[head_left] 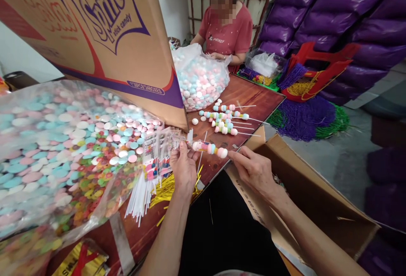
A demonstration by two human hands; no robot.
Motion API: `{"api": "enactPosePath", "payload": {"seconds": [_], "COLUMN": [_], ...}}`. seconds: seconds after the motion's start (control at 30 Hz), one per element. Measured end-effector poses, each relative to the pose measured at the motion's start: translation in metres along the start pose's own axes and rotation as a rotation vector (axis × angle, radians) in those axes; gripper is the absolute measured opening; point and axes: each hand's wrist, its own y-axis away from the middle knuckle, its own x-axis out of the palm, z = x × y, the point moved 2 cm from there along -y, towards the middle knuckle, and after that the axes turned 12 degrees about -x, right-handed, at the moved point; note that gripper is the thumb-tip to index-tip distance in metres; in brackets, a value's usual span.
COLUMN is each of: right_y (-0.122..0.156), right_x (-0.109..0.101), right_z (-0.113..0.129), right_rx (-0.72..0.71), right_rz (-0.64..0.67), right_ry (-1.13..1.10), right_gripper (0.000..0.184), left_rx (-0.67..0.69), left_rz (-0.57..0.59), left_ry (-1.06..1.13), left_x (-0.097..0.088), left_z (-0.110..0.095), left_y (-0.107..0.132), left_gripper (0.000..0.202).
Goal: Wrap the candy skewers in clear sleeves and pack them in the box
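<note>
A candy skewer (209,147) of pink, white, blue and yellow pieces lies level between my hands above the table's front edge. My right hand (255,170) pinches its stick end at the right. My left hand (184,167) is closed at the other end, thumb up, on what looks like a clear plastic wrapper at the skewer's tip; the exact grip is partly hidden. Just left of it lie printed clear wrappers (157,153), white sticks (141,198) and gold twist ties (166,191). Finished-looking candy skewers (223,126) rest in a group beyond my hands.
A large bag of marshmallow-like candies and gummy rings (63,140) covers the left side. Behind it stands a tall carton (127,56). Another candy bag (203,81) sits before a co-worker (226,31). An open cardboard box (304,183) stands right, below the table edge.
</note>
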Motion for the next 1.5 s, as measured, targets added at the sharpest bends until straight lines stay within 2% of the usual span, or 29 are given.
{"api": "enactPosePath", "payload": {"seconds": [0.13,0.33,0.57,0.7,0.83,0.97,1.07,1.3,1.43,1.5], "right_y": [0.002,0.003,0.002,0.004,0.007,0.011,0.015,0.017,0.019,0.02], "right_x": [0.003,0.005,0.003,0.006,0.01,0.015,0.018,0.017,0.018,0.018], "right_z": [-0.001,-0.004,-0.008,-0.006,0.003,0.013,0.017,0.017,0.011,0.008], "right_rx": [0.078,0.271,0.381,0.361,0.286,0.103,0.036,0.143,0.092,0.115], "right_rz": [0.056,0.152,0.172,0.177,0.171,0.151,0.166,0.118,0.099,0.092], "right_ry": [-0.2,-0.595,-0.766,-0.717,-0.562,-0.275,-0.132,-0.35,-0.292,-0.279], "right_gripper": [0.028,0.022,0.028,0.026,0.024,0.027,0.029,0.031,0.032,0.032], "left_rx": [-0.017,-0.007,0.024,0.078,0.157,0.087,0.003,-0.013,-0.002,-0.017], "left_rz": [0.039,0.052,0.009,-0.008,-0.056,-0.045,-0.052,-0.046,0.026,0.059], "left_ry": [-0.037,-0.103,-0.149,-0.253,-0.289,-0.183,-0.125,-0.132,-0.191,-0.215], "left_x": [-0.002,-0.002,-0.003,-0.005,-0.007,-0.003,-0.002,0.0,-0.001,-0.001], "left_z": [0.001,0.006,0.004,0.006,0.014,0.019,0.02,0.021,0.019,0.017], "left_y": [0.0,-0.001,-0.001,0.0,0.002,0.005,0.006,0.009,0.011,0.011], "left_gripper": [0.039,0.041,0.04,0.037,0.033,0.033,0.033,0.034,0.039,0.041]}}
